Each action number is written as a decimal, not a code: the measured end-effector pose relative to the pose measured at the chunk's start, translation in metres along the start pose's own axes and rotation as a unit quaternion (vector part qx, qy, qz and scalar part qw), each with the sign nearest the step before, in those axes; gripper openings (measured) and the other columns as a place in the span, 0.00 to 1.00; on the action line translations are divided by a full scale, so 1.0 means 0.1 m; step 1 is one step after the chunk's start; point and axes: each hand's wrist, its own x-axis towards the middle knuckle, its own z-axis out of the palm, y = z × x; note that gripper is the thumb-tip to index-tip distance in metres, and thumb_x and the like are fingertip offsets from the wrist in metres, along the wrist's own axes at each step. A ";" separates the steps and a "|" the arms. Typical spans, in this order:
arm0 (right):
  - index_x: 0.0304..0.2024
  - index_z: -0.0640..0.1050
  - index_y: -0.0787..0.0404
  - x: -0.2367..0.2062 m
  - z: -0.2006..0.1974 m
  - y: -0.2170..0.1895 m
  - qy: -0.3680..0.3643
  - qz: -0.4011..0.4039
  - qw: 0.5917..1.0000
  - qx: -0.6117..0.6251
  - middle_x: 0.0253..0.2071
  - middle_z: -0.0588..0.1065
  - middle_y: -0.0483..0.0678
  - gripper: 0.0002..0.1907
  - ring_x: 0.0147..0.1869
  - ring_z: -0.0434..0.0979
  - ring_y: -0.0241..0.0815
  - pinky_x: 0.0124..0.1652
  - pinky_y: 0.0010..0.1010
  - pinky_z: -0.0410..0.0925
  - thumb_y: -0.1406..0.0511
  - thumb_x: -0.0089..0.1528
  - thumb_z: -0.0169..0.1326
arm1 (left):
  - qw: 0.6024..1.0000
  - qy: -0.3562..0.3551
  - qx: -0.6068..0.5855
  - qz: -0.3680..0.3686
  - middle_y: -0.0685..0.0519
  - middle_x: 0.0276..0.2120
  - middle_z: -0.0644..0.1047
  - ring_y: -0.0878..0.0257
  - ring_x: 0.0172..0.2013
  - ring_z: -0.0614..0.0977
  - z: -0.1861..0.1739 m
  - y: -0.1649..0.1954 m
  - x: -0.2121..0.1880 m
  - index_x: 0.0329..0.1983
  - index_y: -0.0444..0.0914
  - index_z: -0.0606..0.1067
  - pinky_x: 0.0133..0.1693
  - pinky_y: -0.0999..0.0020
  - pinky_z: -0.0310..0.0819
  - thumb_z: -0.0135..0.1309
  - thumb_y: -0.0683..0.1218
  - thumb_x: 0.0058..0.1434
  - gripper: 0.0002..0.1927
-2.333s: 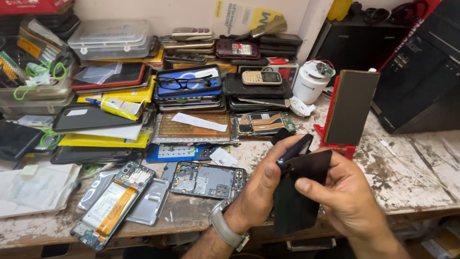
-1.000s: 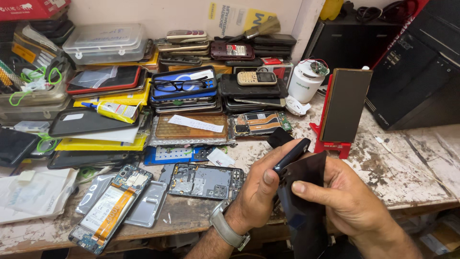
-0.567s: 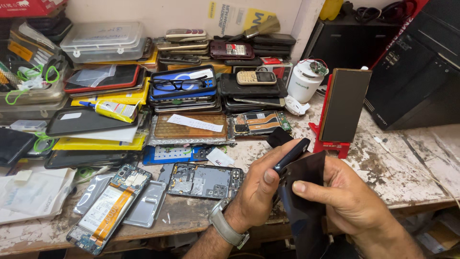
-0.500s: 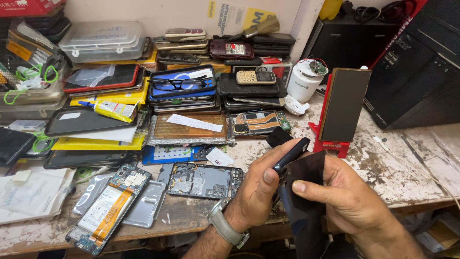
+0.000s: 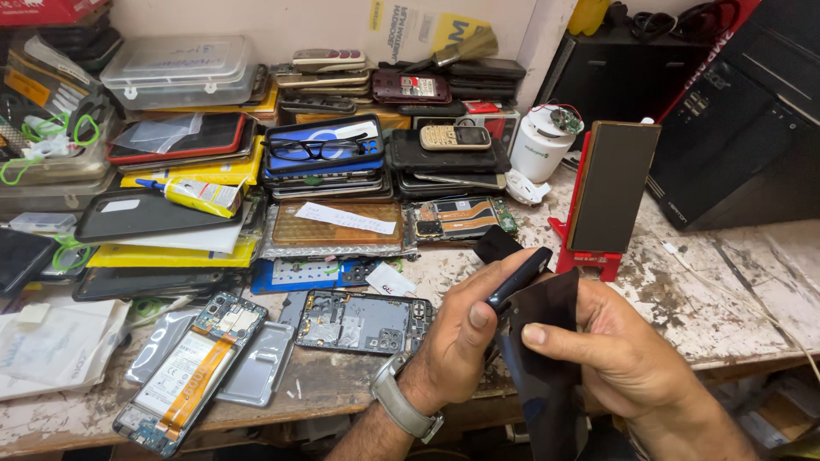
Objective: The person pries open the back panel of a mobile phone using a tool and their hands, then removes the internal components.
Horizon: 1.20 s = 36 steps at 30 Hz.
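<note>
My left hand [image 5: 465,329], with a metal wristwatch [image 5: 401,408] on its wrist, grips a dark slim phone [image 5: 517,277] held edge-on, thumb pressed against its side. My right hand [image 5: 628,350] pinches a black flexible sheet [image 5: 547,376] that hangs down from beside the phone, thumb on top of it. Both hands are held over the front edge of a worn, paint-flecked workbench [image 5: 726,299]. Just left of my left hand lies an opened phone frame with exposed insides [image 5: 359,320].
A disassembled phone with a yellow ribbon cable [image 5: 184,371] lies at the front left. Stacks of phones and cases [image 5: 325,162] fill the back, with eyeglasses [image 5: 320,147] and a glue tube [image 5: 192,195]. A red stand holding a dark panel [image 5: 611,192] stands right, black computer cases [image 5: 743,128] beyond.
The black sheet has been drawn down a little and my hands sit slightly lower and closer together than 2.3 s ago. Over the last second they have hardly moved.
</note>
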 end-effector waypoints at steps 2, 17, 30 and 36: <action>0.45 0.78 0.73 -0.01 -0.01 0.01 -0.004 -0.008 1.000 0.002 0.34 0.81 0.54 0.14 0.35 0.81 0.38 0.34 0.30 0.76 0.70 0.58 0.60 | 1.000 -0.003 0.000 0.001 0.38 0.61 0.76 0.47 0.64 0.78 0.00 0.00 0.00 0.71 0.29 0.66 0.67 0.57 0.70 0.24 0.76 0.74 0.50; 0.44 0.79 0.73 0.00 -0.01 -0.04 -0.024 0.047 0.998 0.033 0.35 0.82 0.54 0.15 0.35 0.83 0.40 0.36 0.32 0.76 0.71 0.56 0.60 | 1.000 -0.009 0.006 0.003 0.40 0.57 0.77 0.49 0.60 0.80 -0.03 0.03 -0.02 0.70 0.30 0.67 0.63 0.59 0.72 0.25 0.76 0.74 0.50; 0.40 0.82 0.71 0.01 -0.04 0.06 -0.029 0.025 0.999 0.034 0.33 0.82 0.51 0.10 0.35 0.80 0.38 0.35 0.29 0.73 0.71 0.57 0.63 | 0.999 -0.025 0.027 0.007 0.43 0.50 0.78 0.52 0.54 0.82 -0.05 0.06 -0.02 0.70 0.31 0.68 0.58 0.59 0.75 0.25 0.77 0.74 0.49; 0.40 0.82 0.71 0.00 -0.09 0.08 -0.030 0.022 0.999 0.036 0.35 0.82 0.52 0.10 0.38 0.81 0.39 0.41 0.30 0.73 0.73 0.56 0.63 | 0.998 -0.042 0.038 0.013 0.45 0.46 0.78 0.52 0.50 0.82 -0.08 0.05 -0.02 0.71 0.32 0.68 0.55 0.60 0.75 0.25 0.76 0.74 0.49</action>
